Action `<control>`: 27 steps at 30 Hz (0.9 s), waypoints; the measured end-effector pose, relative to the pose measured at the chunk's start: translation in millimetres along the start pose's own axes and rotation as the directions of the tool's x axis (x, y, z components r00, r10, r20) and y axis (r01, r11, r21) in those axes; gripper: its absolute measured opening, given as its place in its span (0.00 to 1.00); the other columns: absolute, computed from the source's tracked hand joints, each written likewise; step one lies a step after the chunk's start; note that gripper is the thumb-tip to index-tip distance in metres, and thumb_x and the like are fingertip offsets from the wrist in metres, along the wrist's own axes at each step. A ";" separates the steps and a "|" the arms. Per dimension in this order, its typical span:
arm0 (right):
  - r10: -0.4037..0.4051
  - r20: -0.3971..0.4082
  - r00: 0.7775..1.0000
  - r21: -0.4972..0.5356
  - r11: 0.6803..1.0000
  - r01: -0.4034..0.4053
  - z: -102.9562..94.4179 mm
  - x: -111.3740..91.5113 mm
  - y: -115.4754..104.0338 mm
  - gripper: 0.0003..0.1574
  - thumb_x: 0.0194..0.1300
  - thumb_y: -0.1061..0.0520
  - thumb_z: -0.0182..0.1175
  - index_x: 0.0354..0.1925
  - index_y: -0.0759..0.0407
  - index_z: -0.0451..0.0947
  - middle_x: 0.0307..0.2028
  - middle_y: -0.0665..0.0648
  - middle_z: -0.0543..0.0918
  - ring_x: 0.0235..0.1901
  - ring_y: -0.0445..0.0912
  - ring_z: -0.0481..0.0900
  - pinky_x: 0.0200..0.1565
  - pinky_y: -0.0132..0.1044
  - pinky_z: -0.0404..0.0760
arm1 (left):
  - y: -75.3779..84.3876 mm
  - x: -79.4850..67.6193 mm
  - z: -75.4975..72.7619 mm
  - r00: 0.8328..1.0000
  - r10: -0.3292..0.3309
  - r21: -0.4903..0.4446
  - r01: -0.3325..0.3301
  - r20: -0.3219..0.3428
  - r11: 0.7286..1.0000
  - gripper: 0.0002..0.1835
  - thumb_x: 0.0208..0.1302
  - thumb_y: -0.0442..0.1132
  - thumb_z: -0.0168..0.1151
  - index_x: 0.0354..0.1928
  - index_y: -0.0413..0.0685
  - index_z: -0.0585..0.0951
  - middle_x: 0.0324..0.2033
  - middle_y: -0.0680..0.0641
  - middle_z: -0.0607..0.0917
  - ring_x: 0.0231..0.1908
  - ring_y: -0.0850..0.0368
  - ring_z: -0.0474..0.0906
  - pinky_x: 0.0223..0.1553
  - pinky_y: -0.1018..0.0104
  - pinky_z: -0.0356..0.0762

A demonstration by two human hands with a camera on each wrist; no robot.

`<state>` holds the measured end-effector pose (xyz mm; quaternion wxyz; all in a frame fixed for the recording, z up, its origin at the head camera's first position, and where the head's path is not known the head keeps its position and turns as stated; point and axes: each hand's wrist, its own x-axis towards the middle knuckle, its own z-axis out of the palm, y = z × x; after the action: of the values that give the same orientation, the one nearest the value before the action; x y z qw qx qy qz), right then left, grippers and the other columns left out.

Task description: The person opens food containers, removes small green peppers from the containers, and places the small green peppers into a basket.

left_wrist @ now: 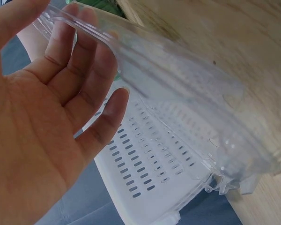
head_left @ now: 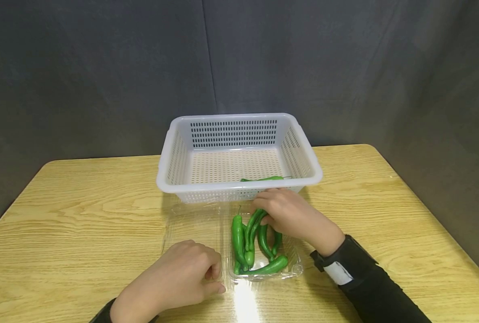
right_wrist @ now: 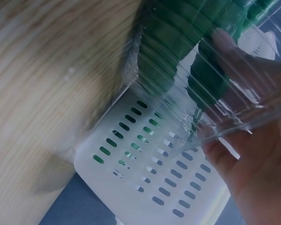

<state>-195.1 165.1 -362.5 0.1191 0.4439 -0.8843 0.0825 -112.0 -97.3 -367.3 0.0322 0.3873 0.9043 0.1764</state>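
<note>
Inside the clear box [head_left: 295, 259], the right hand [head_left: 289, 215] seemingly pinches a pepper [head_left: 252, 229].

Both arms [head_left: 366, 280] angled inward — right hand [head_left: 287, 213] farther forward, fingers [head_left: 262, 201] bent in a grip; left hand [head_left: 180, 273] nearer the body — fingers loosely curled, thumb [head_left: 214, 288] apart.

Slender, glossy green peppers [head_left: 238, 235] lie jumbled in a clear plastic hinged box [head_left: 292, 260] — its lid [head_left: 192, 224] open beside it.

We count two hands [head_left: 178, 277], one basket [head_left: 239, 187], one clear container [head_left: 267, 277], one table [head_left: 81, 215], at least seven green peppers [head_left: 238, 237].
</note>
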 end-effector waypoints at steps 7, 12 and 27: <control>0.008 0.000 1.000 0.014 1.000 -0.008 -1.3 0.0 -0.1 0.20 0.44 0.64 0.79 0.37 0.54 0.83 0.35 0.49 0.83 0.39 0.46 0.82 0.46 0.40 0.80 | 0.2 0.0 -0.1 1.000 0.001 0.001 -0.001 -0.005 1.000 0.19 0.52 0.52 0.76 0.20 0.62 0.72 0.16 0.67 0.67 0.20 0.70 0.63 0.34 0.67 0.67; 0.012 0.001 1.000 0.026 1.000 -0.012 -3.4 0.0 -1.4 0.20 0.43 0.63 0.79 0.36 0.54 0.83 0.34 0.49 0.83 0.38 0.45 0.82 0.45 0.39 0.80 | 0.1 -0.1 0.2 1.000 0.003 0.004 -0.003 -0.010 1.000 0.19 0.52 0.52 0.76 0.20 0.62 0.72 0.16 0.67 0.67 0.20 0.70 0.63 0.34 0.67 0.67; 0.043 0.020 0.999 0.064 0.997 -0.045 -9.9 -1.6 -4.9 0.20 0.44 0.64 0.79 0.36 0.55 0.82 0.33 0.49 0.83 0.36 0.44 0.82 0.43 0.38 0.80 | 0.6 0.1 0.0 1.000 0.006 0.005 -0.006 -0.009 1.000 0.19 0.52 0.52 0.76 0.20 0.62 0.72 0.16 0.67 0.67 0.20 0.70 0.63 0.34 0.66 0.68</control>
<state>-188.9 165.9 -353.3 0.0945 0.4287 -0.8918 0.1096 -111.7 -96.8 -367.1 0.0267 0.3894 0.9037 0.1758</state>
